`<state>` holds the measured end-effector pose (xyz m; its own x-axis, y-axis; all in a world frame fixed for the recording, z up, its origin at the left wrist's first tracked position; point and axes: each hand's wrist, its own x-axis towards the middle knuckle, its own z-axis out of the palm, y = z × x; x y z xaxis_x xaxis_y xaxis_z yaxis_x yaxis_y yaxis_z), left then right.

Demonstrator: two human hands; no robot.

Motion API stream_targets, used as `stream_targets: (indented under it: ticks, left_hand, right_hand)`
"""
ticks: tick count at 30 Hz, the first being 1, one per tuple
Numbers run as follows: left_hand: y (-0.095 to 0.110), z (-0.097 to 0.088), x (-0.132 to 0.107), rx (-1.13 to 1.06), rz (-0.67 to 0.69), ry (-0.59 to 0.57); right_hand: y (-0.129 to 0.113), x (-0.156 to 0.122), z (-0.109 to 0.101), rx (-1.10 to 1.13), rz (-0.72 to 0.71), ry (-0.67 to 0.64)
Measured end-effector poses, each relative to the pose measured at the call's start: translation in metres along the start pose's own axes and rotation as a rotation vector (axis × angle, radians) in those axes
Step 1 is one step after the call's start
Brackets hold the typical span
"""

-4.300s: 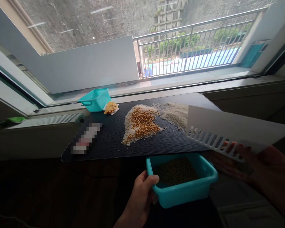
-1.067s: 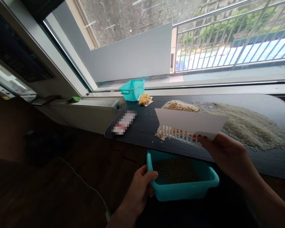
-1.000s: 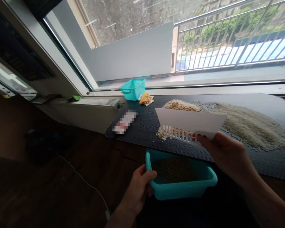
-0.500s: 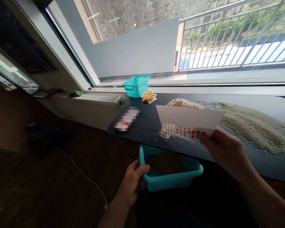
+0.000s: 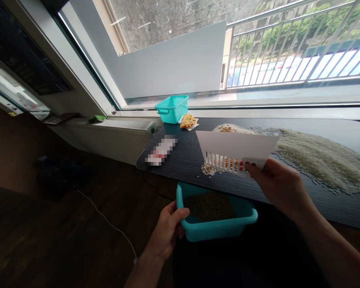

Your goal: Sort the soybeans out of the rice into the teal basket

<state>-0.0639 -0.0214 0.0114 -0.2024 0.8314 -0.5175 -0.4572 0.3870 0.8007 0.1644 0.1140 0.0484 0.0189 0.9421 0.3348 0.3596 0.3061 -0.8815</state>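
Left hand (image 5: 165, 226) at six o'clock pinches wall of teal tub (image 5: 220, 231) at five, dark grains (image 5: 213, 205) already inside. Right hand (image 5: 278, 183) at four pinches white slotted sheet (image 5: 237, 145) at three, before mixed bean-and-rice pile (image 5: 209, 170) on bench (image 5: 184, 156); rice heap (image 5: 325, 162) at three too. Bench edge just behind tub; open surface at centre.

At bottom centre we register a plain teal container (image 5: 219, 232) with speckled olive-brown contents (image 5: 211, 206). At centre, we list a white slotted sheet (image 5: 237, 144). We record the tabletop (image 5: 186, 156) as black with fine lines; the mixed pile (image 5: 229, 128), white dotted orange-brown; right-hand rice (image 5: 324, 160), greyish white; the upper-centre basket (image 5: 171, 115), bright turquoise.
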Motion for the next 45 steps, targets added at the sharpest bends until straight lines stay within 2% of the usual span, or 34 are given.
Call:
stream_targets:
  ticks: [5,11,18,26,45]
  left_hand:
    - [0.0035,0.0015,-0.0023,0.002,-0.011,0.033]
    - [0.0016,-0.0005,-0.0001,0.0,-0.003,0.06]
    - [0.0023,-0.0009,-0.0002,0.007,0.011,0.057]
    - [0.0016,-0.004,0.0019,0.006,0.017,0.056]
    - [0.0017,-0.0047,0.0023,-0.001,0.009,0.055]
  right_hand:
    - [-0.007,0.0059,0.0066,0.012,-0.001,-0.034]
    - [-0.0066,0.0061,0.0044,0.056,0.026,-0.05]
    - [-0.0107,0.009,0.0105,0.024,-0.031,-0.073]
    - [-0.0098,0.0088,0.0073,0.011,0.014,-0.067]
    - [-0.0079,0.0081,0.0097,0.044,-0.045,-0.113]
